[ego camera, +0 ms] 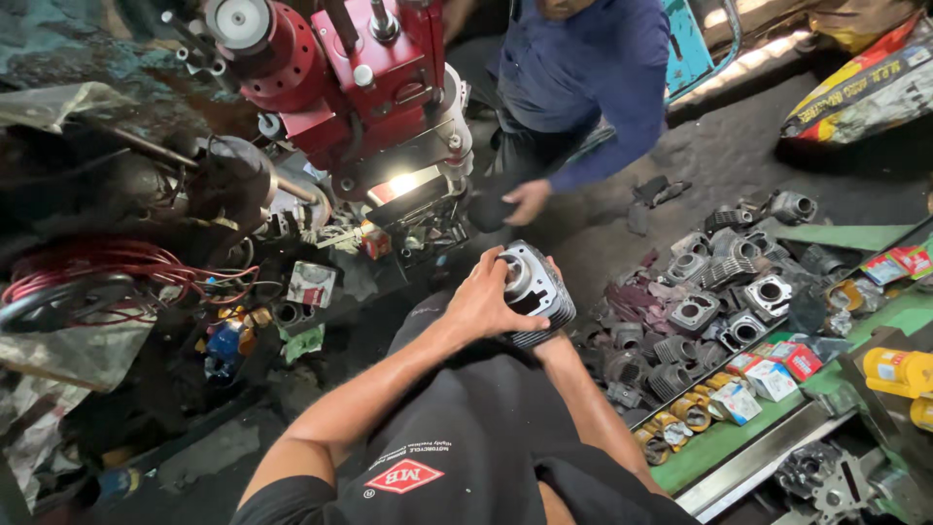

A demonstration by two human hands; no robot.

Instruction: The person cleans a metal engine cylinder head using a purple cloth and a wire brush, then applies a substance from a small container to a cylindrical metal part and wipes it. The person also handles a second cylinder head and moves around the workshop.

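While the left hand (486,297) wraps its fingers over the top of a finned grey metal engine cylinder (535,292), the right hand (549,335) cups it from beneath, fingers mostly hidden but clamped on it. It is held in the air at chest height, below a red boring machine (360,87). Another person's hand (528,201) hangs beyond. More finned grey cylinders (709,292) lie heaped to the right.

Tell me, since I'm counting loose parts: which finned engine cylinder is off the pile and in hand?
The finned cylinder gripped between the left hand and right hand; the other cylinders lie heaped on the floor.
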